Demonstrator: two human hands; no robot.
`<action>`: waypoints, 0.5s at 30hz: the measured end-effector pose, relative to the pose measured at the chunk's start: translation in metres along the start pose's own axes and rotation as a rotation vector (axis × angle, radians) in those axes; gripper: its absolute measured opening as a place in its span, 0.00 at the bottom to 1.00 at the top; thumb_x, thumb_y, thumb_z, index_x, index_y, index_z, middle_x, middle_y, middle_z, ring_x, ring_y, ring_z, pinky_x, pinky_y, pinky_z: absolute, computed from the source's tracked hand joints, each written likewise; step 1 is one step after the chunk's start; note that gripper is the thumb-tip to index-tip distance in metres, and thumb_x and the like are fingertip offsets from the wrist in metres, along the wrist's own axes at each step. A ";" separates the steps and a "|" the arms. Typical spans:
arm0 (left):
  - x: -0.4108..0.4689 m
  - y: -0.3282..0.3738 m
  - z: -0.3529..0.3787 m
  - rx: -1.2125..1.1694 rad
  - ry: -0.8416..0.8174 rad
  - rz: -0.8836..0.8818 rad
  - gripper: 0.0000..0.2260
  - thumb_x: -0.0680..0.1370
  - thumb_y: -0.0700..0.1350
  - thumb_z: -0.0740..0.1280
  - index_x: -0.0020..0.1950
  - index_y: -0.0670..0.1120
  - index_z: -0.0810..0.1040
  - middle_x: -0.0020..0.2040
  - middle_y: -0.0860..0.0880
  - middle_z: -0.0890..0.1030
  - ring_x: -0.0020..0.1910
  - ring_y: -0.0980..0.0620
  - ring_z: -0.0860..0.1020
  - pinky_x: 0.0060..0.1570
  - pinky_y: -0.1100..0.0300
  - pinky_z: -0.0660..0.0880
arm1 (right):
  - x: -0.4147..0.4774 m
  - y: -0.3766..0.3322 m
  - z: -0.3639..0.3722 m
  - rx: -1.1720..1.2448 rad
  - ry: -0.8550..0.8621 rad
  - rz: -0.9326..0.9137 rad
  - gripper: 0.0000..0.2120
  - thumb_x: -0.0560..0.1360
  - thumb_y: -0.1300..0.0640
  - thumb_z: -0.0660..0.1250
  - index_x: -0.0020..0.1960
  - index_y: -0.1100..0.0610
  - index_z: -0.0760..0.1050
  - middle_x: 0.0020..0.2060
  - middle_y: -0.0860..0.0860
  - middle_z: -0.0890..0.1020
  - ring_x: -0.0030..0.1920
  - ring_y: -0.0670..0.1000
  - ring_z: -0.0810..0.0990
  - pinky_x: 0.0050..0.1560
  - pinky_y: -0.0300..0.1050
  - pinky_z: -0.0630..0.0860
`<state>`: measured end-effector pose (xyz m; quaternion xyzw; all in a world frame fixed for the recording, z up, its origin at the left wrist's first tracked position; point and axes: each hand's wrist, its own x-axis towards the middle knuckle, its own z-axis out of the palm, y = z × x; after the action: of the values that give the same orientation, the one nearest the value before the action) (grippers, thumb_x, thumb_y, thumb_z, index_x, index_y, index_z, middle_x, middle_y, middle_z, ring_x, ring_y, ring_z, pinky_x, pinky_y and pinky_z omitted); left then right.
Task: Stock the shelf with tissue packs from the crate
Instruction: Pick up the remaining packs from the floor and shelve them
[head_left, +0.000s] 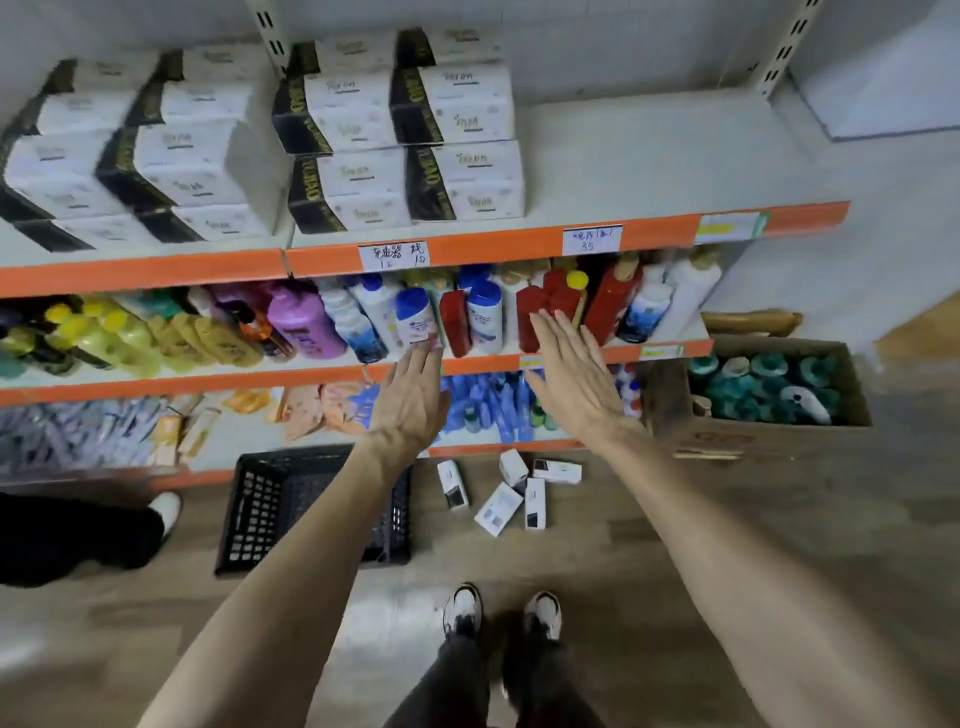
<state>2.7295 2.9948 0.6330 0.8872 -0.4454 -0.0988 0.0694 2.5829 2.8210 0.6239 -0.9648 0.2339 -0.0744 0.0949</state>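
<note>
Hands are hovering side by side in front of the shelving, both bare. The left hand (410, 395) is lying flat in the air with fingers straight and nothing in it. The right hand (571, 379) is doing the same just beside it, back up, holding nothing. The tissue packs (400, 130) are sitting on the top shelf (649, 156), stacked in tiers with their black ends all facing the same way. They are filling the left and middle, and the right end of the board is lying bare, so I'd say there is room for more.

The crate (270, 514) is resting on the floor (675, 571) right below, close against the lowest shelf and handy for lifting from. The left forearm is crossing over it and no pack is showing inside, so it is looking emptied or close to it. That would explain the free hands.

Below the packs, bottles (483, 317) are crowding the middle shelf, and handwritten price tags (395, 254) are clinging to the orange edge. Small boxes (501, 506) are lying scattered on the wood-look floor near the crate. A carton (727, 436) of teal-capped bottles is standing open at the right. Another person's shoe (166, 509) is poking in at the left edge, and pale walls are closing in behind the racks
</note>
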 end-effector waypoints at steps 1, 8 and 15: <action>-0.004 -0.003 0.011 -0.016 -0.008 -0.011 0.28 0.78 0.44 0.64 0.75 0.39 0.60 0.75 0.41 0.61 0.74 0.42 0.59 0.73 0.47 0.59 | -0.007 0.001 0.013 -0.002 -0.029 0.009 0.33 0.80 0.51 0.60 0.79 0.58 0.49 0.78 0.53 0.55 0.78 0.51 0.49 0.77 0.53 0.47; -0.015 -0.035 0.126 -0.027 -0.257 -0.044 0.27 0.80 0.45 0.60 0.77 0.41 0.55 0.77 0.44 0.56 0.76 0.45 0.55 0.74 0.50 0.54 | -0.051 0.014 0.127 -0.027 -0.229 0.111 0.35 0.80 0.49 0.59 0.79 0.58 0.46 0.79 0.52 0.51 0.78 0.51 0.45 0.76 0.51 0.42; 0.008 -0.072 0.285 -0.015 -0.334 -0.020 0.29 0.79 0.47 0.59 0.77 0.41 0.53 0.77 0.42 0.57 0.76 0.44 0.54 0.75 0.51 0.53 | -0.071 0.058 0.278 -0.062 -0.301 0.190 0.35 0.79 0.46 0.60 0.79 0.57 0.49 0.78 0.53 0.53 0.78 0.51 0.47 0.77 0.54 0.46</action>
<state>2.7223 3.0211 0.3399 0.8623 -0.4410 -0.2489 -0.0001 2.5477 2.8444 0.3341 -0.9410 0.3093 0.0873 0.1059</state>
